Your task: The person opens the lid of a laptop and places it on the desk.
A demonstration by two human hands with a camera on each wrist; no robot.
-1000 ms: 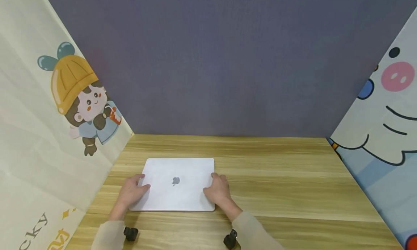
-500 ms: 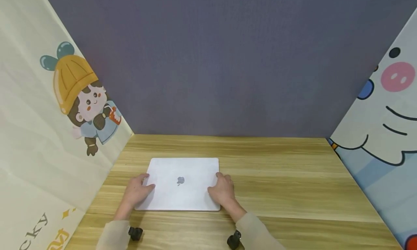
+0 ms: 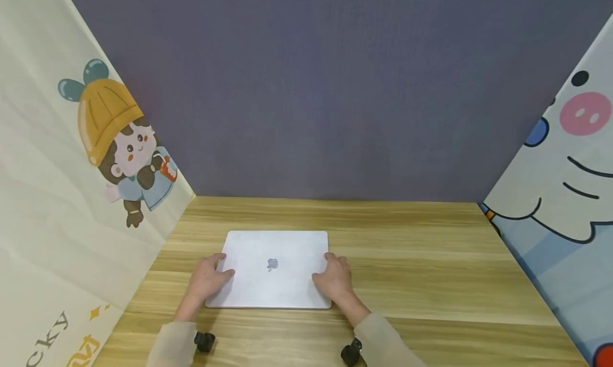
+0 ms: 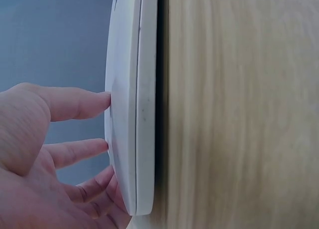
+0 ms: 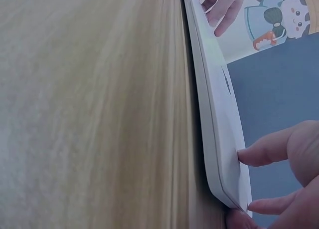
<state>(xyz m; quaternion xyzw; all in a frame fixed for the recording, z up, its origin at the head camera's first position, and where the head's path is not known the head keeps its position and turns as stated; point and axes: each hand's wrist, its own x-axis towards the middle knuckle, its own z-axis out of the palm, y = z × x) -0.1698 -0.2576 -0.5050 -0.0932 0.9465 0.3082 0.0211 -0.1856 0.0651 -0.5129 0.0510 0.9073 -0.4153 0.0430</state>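
A closed silver laptop [image 3: 278, 287] with a dark apple logo lies flat on the wooden table, left of the middle in the head view. My left hand [image 3: 207, 277] grips its left side; in the left wrist view the thumb [image 4: 75, 103] touches the lid while lower fingers curl at the side edge. On the opposite side, my right hand [image 3: 333, 279] holds the laptop with the thumb [image 5: 266, 148] on the lid and fingers at the edge. Both wrist views show a thin dark gap under the laptop's front edge. Some right fingers are hidden behind it.
The wooden table [image 3: 431, 282] stretches to the right of the laptop. A dark grey panel [image 3: 335, 90] rises at the back. Cartoon-printed sheets stand at the left [image 3: 43, 170] and right [image 3: 570, 197]. A small black camera sits at each wrist.
The laptop and both hands have moved together a short way to the right across the table. The grip on both sides looks the same.
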